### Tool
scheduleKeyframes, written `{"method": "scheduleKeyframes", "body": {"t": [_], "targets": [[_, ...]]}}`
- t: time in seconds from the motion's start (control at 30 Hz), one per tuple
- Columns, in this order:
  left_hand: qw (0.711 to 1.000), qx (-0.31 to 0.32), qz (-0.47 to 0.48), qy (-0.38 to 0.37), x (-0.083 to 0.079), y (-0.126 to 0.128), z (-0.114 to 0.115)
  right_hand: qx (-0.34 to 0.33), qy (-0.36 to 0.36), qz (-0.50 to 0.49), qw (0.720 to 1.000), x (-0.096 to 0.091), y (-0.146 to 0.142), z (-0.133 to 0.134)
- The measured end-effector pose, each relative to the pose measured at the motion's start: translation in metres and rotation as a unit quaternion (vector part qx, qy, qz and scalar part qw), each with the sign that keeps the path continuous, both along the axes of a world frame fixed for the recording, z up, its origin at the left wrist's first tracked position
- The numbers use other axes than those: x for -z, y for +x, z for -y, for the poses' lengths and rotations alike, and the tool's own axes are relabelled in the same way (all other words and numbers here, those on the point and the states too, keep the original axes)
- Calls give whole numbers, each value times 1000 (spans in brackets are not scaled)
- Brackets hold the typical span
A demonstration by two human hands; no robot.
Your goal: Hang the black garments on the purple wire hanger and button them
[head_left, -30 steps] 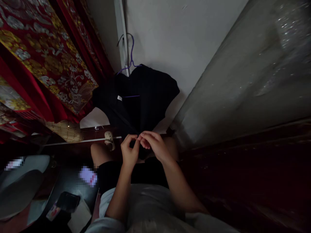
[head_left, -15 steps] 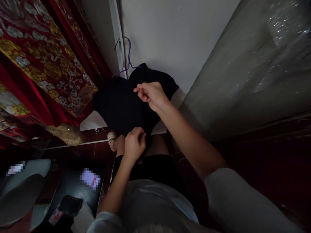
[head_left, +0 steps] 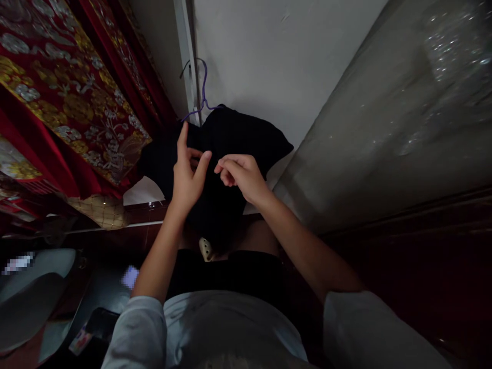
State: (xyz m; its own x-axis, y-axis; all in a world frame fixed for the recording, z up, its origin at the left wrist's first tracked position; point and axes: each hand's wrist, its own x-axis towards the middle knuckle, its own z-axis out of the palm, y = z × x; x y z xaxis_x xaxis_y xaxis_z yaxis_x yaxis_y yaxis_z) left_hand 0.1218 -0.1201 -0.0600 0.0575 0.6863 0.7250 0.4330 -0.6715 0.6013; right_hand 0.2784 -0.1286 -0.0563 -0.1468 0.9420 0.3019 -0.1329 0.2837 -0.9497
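On the far side, a black garment (head_left: 249, 134) hangs from a purple hanger (head_left: 205, 87), right of red patterned cloth (head_left: 82, 95). Before it, the left hand (head_left: 188, 177) spreads thumb and forefinger; the right hand (head_left: 243, 177), near it, curls its fingers.

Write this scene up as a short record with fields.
Left hand: before the garment, index finger extended, thumb apart
Right hand: before the garment, fingers curled, thumb near the index finger; anything pinched is too small to tell
Garment: black, on the hanger
Hanger: purple, its hook at a pale upright strip
Curtain: red with gold and silver patterning, left of the garment
Shoe: pale, with holes, seen below the garment
Light: dim
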Motion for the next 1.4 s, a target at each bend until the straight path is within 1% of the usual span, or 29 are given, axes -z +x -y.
{"method": "scheduleKeyframes", "body": {"t": [0.1, 0.17, 0.2, 0.27, 0.37, 0.43, 0.47, 0.5, 0.53, 0.57, 0.63, 0.7, 0.73, 0.77, 0.8, 0.87, 0.93, 0.97, 1.03, 1.1, 1.13, 1.17, 1.2, 1.23, 1.27, 1.3, 1.37, 1.4], "targets": [[999, 13, -40, -16, -15, -3, -23, 13, 44, 39, 998, 8, -1, -4], [998, 8, -64, -9, -19, -2, -30, 39, 57, 52, 996, 22, -4, -14], [998, 8, -70, 1, -20, 0, -30, 55, 53, 58, 995, 31, -6, -20], [998, 10, -59, 31, -23, 3, -27, 77, 16, 72, 994, 53, -11, -32], [997, 10, -7, 82, -33, 0, -21, 64, -44, 85, 993, 83, -17, -40], [996, 19, 7, 90, -35, -7, -19, 48, -60, 65, 995, 93, -17, -38], [996, 24, 10, 83, -31, -10, -18, 45, -62, 48, 996, 95, -16, -36], [997, 26, 17, 73, -23, -14, -16, 43, -64, 32, 997, 94, -14, -34], [998, 21, 29, 59, -11, -15, -14, 42, -68, 17, 997, 91, -12, -32], [998, 11, 41, 42, 5, -16, -10, 38, -71, 5, 997, 88, -10, -29], [999, -12, 51, -3, 43, -13, 0, 16, -79, -2, 997, 80, -9, -25], [998, -10, 21, -65, 80, -6, 9, -20, -88, 5, 996, 76, -11, -18], [996, 1, 15, -90, 94, -3, 12, -39, -94, 10, 995, 75, -13, -15], [994, 9, 15, -108, 104, 0, 13, -59, -101, 15, 993, 74, -15, -11], [993, 15, 23, -114, 112, 2, 12, -75, -112, 17, 991, 73, -17, -8], [994, 13, 42, -100, 121, 3, 8, -95, -138, 14, 986, 69, -19, -7], [996, 8, 26, -80, 128, 2, 4, -79, -159, -7, 984, 55, -17, -17], [997, 11, 3, -78, 132, 1, 3, -58, -166, -26, 984, 43, -15, -25], [994, 17, -63, -92, 144, 0, 4, -5, -168, -81, 983, 13, -10, -47], [985, 11, -134, -105, 152, -1, 7, -2, -169, -124, 978, -18, -7, -67], [980, 6, -170, -107, 151, -2, 9, -9, -165, -129, 978, -31, -8, -72], [973, 4, -204, -107, 147, -2, 11, -16, -154, -128, 980, -41, -9, -74], [968, 8, -230, -104, 137, -4, 11, -21, -138, -124, 982, -48, -12, -73], [966, 15, -240, -98, 123, -6, 9, -21, -119, -116, 986, -52, -15, -70], [968, 21, -233, -87, 104, -9, 5, -17, -97, -107, 989, -53, -18, -64], [977, 23, -200, -70, 82, -12, 0, -12, -77, -93, 993, -53, -21, -59], [995, 4, -98, -18, 35, -19, -16, -1, -42, -56, 998, -49, -21, -50], [997, 1, -71, 12, 13, -21, -25, 5, -28, -35, 999, -46, -19, -48]]}}
